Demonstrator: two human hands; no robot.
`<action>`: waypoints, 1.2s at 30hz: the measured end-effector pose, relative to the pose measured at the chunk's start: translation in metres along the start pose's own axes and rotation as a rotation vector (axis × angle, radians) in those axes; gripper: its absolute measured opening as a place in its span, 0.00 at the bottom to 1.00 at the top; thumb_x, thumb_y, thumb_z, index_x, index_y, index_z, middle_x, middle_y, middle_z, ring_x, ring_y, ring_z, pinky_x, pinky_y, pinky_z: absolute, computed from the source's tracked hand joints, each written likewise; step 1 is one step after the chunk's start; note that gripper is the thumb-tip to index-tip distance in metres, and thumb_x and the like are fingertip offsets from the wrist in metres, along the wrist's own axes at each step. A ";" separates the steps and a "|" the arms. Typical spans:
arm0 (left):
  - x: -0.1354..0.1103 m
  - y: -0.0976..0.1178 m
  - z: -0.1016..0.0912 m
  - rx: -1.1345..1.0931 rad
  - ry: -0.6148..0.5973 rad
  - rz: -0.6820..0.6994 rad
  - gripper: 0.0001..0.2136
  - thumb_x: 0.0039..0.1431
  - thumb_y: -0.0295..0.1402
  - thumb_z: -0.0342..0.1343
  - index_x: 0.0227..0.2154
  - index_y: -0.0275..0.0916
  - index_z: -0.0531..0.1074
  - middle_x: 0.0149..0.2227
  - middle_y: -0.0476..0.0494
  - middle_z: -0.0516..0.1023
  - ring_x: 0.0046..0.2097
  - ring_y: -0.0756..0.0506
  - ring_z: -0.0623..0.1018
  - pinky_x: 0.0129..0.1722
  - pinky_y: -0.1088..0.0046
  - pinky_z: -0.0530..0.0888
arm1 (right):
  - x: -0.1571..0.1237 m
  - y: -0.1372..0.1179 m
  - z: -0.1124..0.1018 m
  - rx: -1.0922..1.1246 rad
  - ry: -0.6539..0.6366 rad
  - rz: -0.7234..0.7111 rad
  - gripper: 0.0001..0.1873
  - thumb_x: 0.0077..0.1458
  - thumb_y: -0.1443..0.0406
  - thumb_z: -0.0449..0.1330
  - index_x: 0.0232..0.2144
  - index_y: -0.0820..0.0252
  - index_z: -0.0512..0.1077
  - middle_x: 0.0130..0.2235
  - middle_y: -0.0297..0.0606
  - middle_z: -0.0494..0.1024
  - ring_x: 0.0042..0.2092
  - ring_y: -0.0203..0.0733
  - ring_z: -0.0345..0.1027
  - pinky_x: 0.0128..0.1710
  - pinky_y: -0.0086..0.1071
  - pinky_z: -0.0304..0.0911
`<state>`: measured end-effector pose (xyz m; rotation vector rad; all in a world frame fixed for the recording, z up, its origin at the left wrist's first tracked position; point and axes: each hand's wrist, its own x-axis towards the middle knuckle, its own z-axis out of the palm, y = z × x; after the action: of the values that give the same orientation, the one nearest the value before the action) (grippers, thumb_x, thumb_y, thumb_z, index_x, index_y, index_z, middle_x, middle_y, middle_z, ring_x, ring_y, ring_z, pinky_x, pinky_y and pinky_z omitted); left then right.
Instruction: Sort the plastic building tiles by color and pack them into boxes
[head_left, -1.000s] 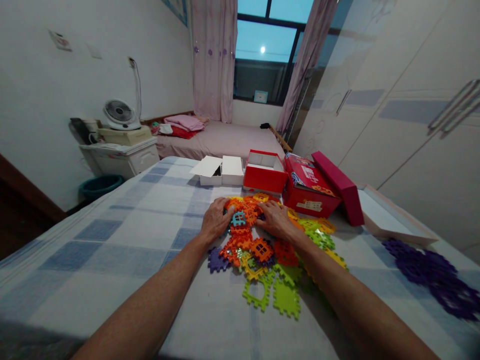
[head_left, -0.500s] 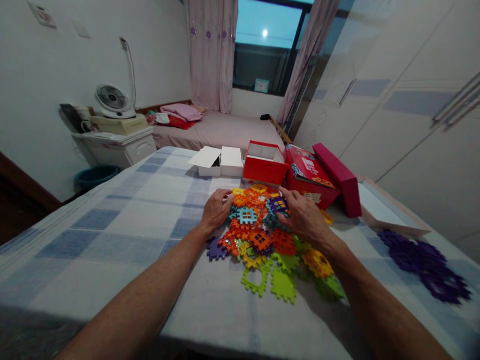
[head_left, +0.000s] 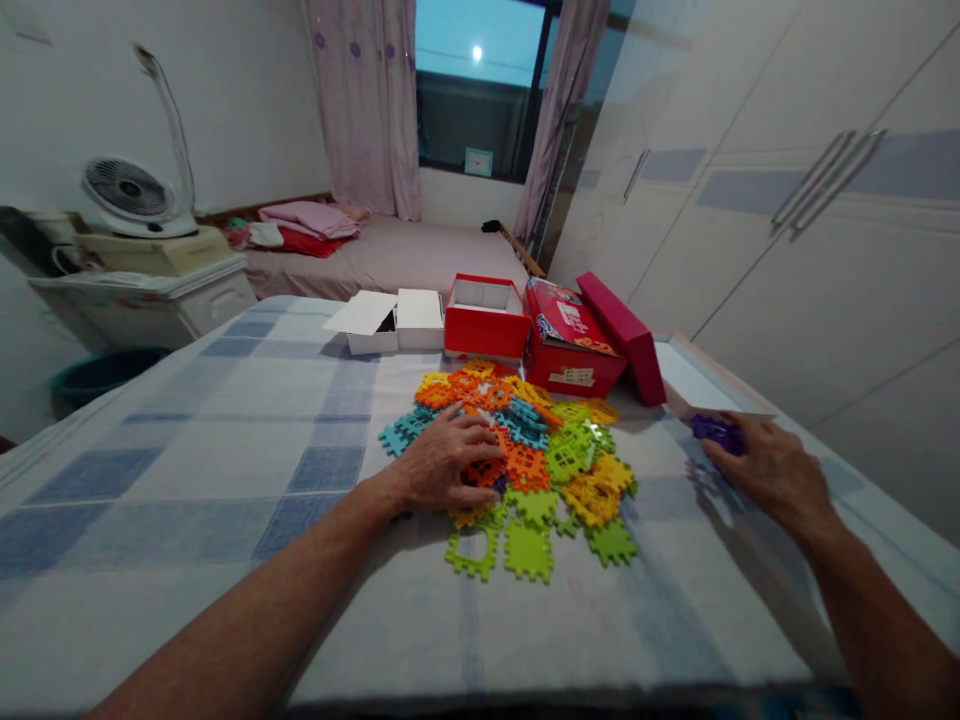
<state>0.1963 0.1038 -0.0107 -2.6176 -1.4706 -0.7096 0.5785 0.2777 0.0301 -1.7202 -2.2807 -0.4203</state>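
On the cloth lies a heap of toothed plastic building tiles (head_left: 529, 465) in orange, yellow, green and blue. My left hand (head_left: 442, 460) rests on the heap's left side, its fingers spread over orange tiles. A bit of a purple tile (head_left: 500, 483) peeks out by its thumb. Off to the right, my right hand (head_left: 780, 475) grips a purple tile (head_left: 718, 434) between thumb and fingers, and a shadow falls on the cloth below it. Whether it is one tile or a few stacked, I cannot tell. Whatever lies behind that hand is hidden.
Behind the heap stand white boxes (head_left: 420, 322), an open red box (head_left: 486, 330) and a larger red box (head_left: 574, 345) with a red lid (head_left: 626, 345) leaning on it. A shallow white tray (head_left: 709, 385) lies at right. The checked tablecloth (head_left: 195, 520) covers the table.
My right hand has moved from the heap to the far right and now has a purple tile. My left hand has slid onto the heap's middle-left. The view has turned right.
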 end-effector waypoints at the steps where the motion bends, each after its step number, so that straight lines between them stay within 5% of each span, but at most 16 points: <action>1: 0.000 -0.001 0.002 0.001 0.003 -0.001 0.16 0.55 0.43 0.57 0.44 0.42 0.73 0.47 0.42 0.77 0.50 0.40 0.73 0.57 0.54 0.60 | 0.000 0.012 0.001 -0.026 -0.008 0.038 0.28 0.55 0.52 0.50 0.53 0.63 0.67 0.48 0.60 0.71 0.47 0.66 0.67 0.37 0.50 0.61; 3: 0.001 -0.002 0.007 0.008 0.028 -0.007 0.11 0.57 0.36 0.55 0.42 0.41 0.74 0.43 0.42 0.78 0.44 0.44 0.75 0.50 0.62 0.68 | -0.001 0.022 0.000 -0.022 0.013 0.054 0.28 0.55 0.52 0.50 0.52 0.64 0.67 0.50 0.61 0.70 0.48 0.68 0.65 0.37 0.52 0.61; 6: 0.002 -0.006 0.013 0.015 0.151 -0.061 0.10 0.60 0.32 0.50 0.41 0.39 0.74 0.39 0.43 0.79 0.40 0.47 0.77 0.40 0.71 0.73 | -0.008 0.000 -0.008 0.177 0.062 -0.080 0.25 0.56 0.54 0.51 0.50 0.65 0.68 0.51 0.57 0.70 0.52 0.62 0.64 0.46 0.50 0.61; 13: -0.005 -0.028 0.012 -0.031 0.470 -0.275 0.09 0.62 0.32 0.50 0.39 0.38 0.74 0.37 0.43 0.80 0.38 0.48 0.79 0.40 0.71 0.75 | -0.036 -0.139 -0.035 0.655 -0.118 -0.586 0.13 0.58 0.62 0.52 0.42 0.57 0.72 0.45 0.42 0.75 0.47 0.44 0.68 0.48 0.39 0.62; 17: -0.013 -0.040 0.009 -0.099 0.514 -0.405 0.09 0.61 0.33 0.51 0.39 0.39 0.74 0.39 0.44 0.80 0.41 0.46 0.79 0.43 0.69 0.74 | -0.041 -0.201 -0.031 0.531 -0.201 -0.821 0.14 0.56 0.63 0.57 0.44 0.58 0.72 0.44 0.42 0.75 0.49 0.46 0.63 0.50 0.41 0.58; 20: -0.016 -0.043 0.008 -0.163 0.552 -0.480 0.09 0.61 0.33 0.50 0.38 0.39 0.75 0.39 0.45 0.80 0.41 0.47 0.79 0.45 0.70 0.74 | -0.040 -0.227 -0.022 0.360 -0.255 -0.852 0.17 0.53 0.60 0.60 0.45 0.58 0.72 0.43 0.44 0.75 0.49 0.50 0.63 0.48 0.43 0.55; 28: -0.016 -0.054 0.004 -0.163 0.702 -0.675 0.11 0.57 0.28 0.48 0.39 0.39 0.75 0.41 0.45 0.79 0.44 0.47 0.77 0.49 0.68 0.72 | -0.032 -0.238 -0.013 0.238 -0.382 -0.790 0.14 0.53 0.60 0.59 0.42 0.60 0.73 0.42 0.46 0.74 0.47 0.51 0.62 0.43 0.39 0.52; 36: -0.020 -0.068 0.007 -0.258 0.777 -0.845 0.13 0.55 0.27 0.49 0.41 0.36 0.74 0.41 0.43 0.79 0.43 0.46 0.78 0.49 0.67 0.73 | -0.035 -0.231 -0.004 0.442 -0.406 -0.723 0.04 0.51 0.67 0.60 0.32 0.59 0.69 0.38 0.39 0.73 0.43 0.43 0.62 0.40 0.34 0.51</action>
<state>0.1338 0.1267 -0.0373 -1.3626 -2.1824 -1.7919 0.3658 0.1854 0.0032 -0.7844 -2.9506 0.3365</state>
